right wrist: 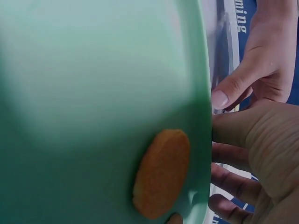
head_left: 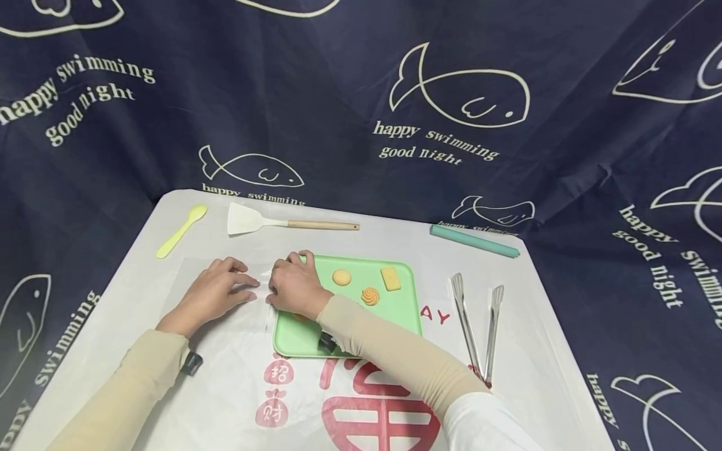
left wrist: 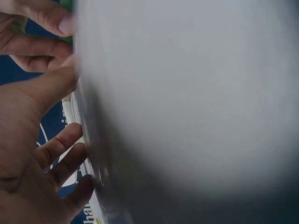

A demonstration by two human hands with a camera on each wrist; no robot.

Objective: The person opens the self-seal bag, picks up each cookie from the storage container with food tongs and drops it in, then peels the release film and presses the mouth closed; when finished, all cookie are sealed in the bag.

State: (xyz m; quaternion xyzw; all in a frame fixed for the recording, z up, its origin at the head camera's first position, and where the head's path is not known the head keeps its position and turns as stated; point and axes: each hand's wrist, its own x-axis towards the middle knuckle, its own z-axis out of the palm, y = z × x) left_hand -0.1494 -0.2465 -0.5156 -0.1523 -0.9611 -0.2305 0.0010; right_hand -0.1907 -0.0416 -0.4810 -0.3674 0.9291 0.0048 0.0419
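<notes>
A clear plastic bag (head_left: 225, 316) lies flat left of a green tray (head_left: 290, 341). My left hand (head_left: 217, 291) is over the bag, thumb and forefinger at its right edge, where they seem to pinch the film. From the other side my right hand (head_left: 296, 285) holds that same edge, its wrist over the tray's left part. A bit of raised film shows between the fingertips. On the tray are a round biscuit (head_left: 341, 277), a swirled cookie (head_left: 370, 295) and a rectangular biscuit (head_left: 390, 279). An oval biscuit (right wrist: 162, 175) lies near the rim, mostly hidden in the head view.
Along the back lie a yellow spoon (head_left: 182, 232), a white spatula (head_left: 245, 220) with a wooden handle, and a teal stick-like roll (head_left: 474, 241). Metal tongs (head_left: 465, 326) lie spread right of the tray. Red print marks the white tablecloth (head_left: 225, 401). A dark curtain (head_left: 338, 94) hangs behind.
</notes>
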